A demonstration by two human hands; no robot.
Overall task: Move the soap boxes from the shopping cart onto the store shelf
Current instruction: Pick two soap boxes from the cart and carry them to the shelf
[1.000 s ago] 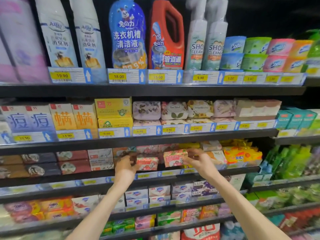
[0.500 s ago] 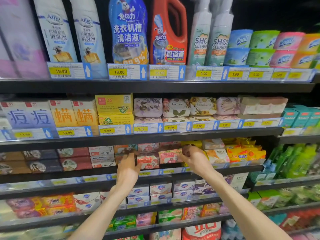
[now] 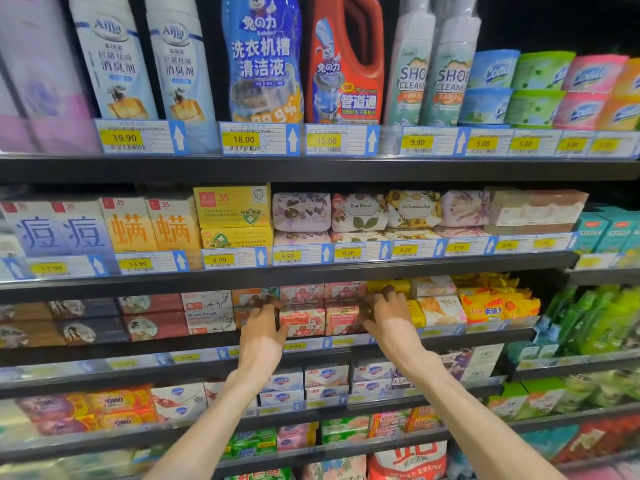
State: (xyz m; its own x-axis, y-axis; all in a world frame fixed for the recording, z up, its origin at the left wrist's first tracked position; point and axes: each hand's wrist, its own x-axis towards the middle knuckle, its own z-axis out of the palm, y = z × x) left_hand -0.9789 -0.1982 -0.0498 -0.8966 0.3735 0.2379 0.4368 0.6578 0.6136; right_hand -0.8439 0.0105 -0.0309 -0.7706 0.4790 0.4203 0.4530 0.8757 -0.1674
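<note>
Two pink Goat Soap boxes stand side by side on the third shelf (image 3: 104, 353): the left box (image 3: 302, 321) and the right box (image 3: 342, 319). More pink boxes sit behind and above them. My left hand (image 3: 261, 336) grips the left end of the left box, thumb in front. On the right end of the right box, my right hand (image 3: 389, 322) holds on with its fingers reaching up past the box. Both boxes rest on the shelf. The shopping cart is out of view.
White Goat Soap boxes (image 3: 207, 315) stand left of my left hand, and yellow soap packs (image 3: 440, 308) sit right of my right hand. The shelf above (image 3: 311, 271) hangs low over the boxes. A price-tag rail (image 3: 322, 342) runs along the shelf front.
Both hands have pushed their pink boxes deeper and lower onto the third shelf; the boxes, held tilted in the air before, now stand level next to each other.
</note>
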